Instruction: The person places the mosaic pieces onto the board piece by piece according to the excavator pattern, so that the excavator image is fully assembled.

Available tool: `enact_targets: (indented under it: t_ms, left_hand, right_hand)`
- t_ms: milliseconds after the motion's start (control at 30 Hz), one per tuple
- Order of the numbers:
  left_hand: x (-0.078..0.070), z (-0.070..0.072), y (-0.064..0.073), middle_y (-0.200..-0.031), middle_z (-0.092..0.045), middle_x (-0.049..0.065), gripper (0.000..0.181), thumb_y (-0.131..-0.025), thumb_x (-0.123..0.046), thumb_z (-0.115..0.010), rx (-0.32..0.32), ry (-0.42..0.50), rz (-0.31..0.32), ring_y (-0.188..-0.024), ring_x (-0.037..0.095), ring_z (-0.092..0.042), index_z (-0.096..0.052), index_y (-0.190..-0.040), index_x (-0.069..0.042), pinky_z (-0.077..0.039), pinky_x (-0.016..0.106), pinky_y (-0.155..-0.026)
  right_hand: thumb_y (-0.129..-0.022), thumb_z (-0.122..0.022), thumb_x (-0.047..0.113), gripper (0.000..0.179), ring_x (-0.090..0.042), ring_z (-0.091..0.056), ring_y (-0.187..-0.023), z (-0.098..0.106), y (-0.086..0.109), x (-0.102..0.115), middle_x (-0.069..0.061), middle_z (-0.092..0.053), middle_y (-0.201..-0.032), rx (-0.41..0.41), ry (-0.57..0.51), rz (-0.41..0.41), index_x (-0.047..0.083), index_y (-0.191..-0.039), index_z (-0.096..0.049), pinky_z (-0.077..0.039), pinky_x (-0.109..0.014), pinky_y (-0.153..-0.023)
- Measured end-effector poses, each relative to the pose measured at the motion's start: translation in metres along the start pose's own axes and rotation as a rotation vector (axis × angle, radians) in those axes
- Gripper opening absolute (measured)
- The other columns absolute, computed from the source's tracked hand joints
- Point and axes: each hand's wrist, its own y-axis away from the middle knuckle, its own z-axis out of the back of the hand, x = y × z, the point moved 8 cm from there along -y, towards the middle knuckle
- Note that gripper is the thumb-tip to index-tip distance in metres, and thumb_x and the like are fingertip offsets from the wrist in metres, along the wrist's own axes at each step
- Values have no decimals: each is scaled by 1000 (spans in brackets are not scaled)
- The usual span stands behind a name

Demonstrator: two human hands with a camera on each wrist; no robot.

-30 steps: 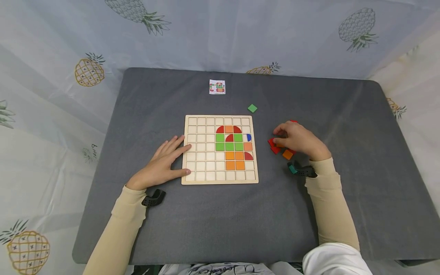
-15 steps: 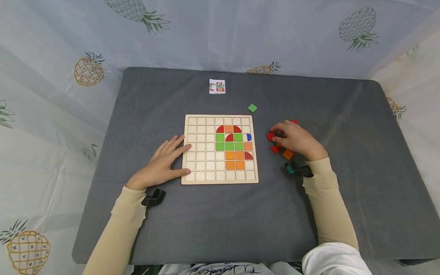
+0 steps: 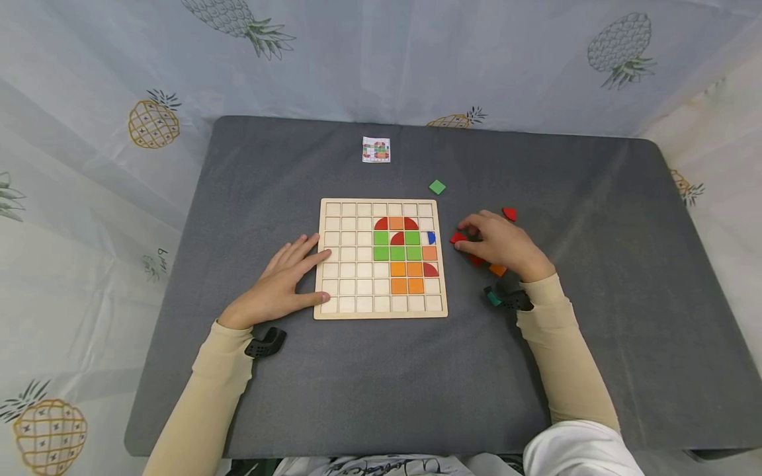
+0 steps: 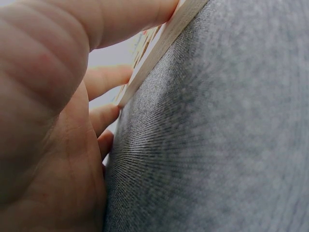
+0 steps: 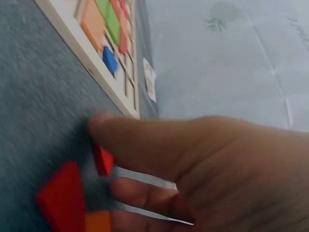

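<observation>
My left hand point(image 3: 276, 291) lies with fingers spread at the left edge of a wooden grid board point(image 3: 381, 315); its thumb and index fingertips reach onto the rim. Red, orange, green and blue pieces fill some cells on the board's right half. To the right of the board, my right hand point(image 3: 503, 244) pinches a red tile point(image 3: 457, 237) between thumb and fingers. The right wrist view has this red tile point(image 5: 102, 162) below the thumb, partly hidden. Another red tile point(image 5: 63, 198) and an orange tile point(image 5: 98, 221) lie close under that hand.
A loose green tile point(image 3: 437, 187) lies behind the board's back right corner. Farther back is a small printed pattern card point(image 3: 376, 150). A red rounded piece point(image 3: 508, 213) sits beyond my right hand. A pineapple-print curtain point(image 3: 357, 66) hangs behind the grey table point(image 3: 369, 383).
My right hand has moved left toward the board, and the red tile has come along with it. The red rounded piece behind the hand shows more fully. My left hand stays put.
</observation>
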Motion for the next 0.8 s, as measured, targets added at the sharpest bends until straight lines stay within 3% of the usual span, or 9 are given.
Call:
enact_targets:
  t_ms: [200,367,567,800]
  left_hand:
    - [0,0,0,-173,-7,3,85,-91,-42,-74,5,-5,6,-161,29,1,-31,-161,-20,1,54,-129]
    - [1,0,0,-173,-6,3,85,-91,-43,-74,10,-13,9,-161,29,1,-30,-161,-20,1,54,-129]
    - [0,-1,-1,-173,-6,3,85,-91,-42,-74,11,-14,6,-161,29,1,-31,-161,-20,1,53,-129]
    - [1,-1,-1,-173,-6,2,85,-91,-41,-75,4,-10,-1,-161,29,1,-31,-161,-20,1,53,-129]
  right_hand:
    - [-94,-73,22,29,-25,-57,-95,-2,-3,9,-11,-62,-109,-34,-9,37,9,-118,-64,-53,-44,-78]
    - [-95,-72,15,15,-22,-58,-81,-3,-1,14,-10,-67,-97,-3,-90,97,8,-107,-66,-51,-35,-69]
    - [-96,-71,21,12,-18,-59,-78,-6,9,28,-4,-75,-100,117,-194,138,15,-106,-75,-51,-28,-68]
    - [-92,-76,20,5,-14,-58,-72,-23,18,51,1,-73,-85,315,-205,216,16,-95,-75,-49,-25,-63]
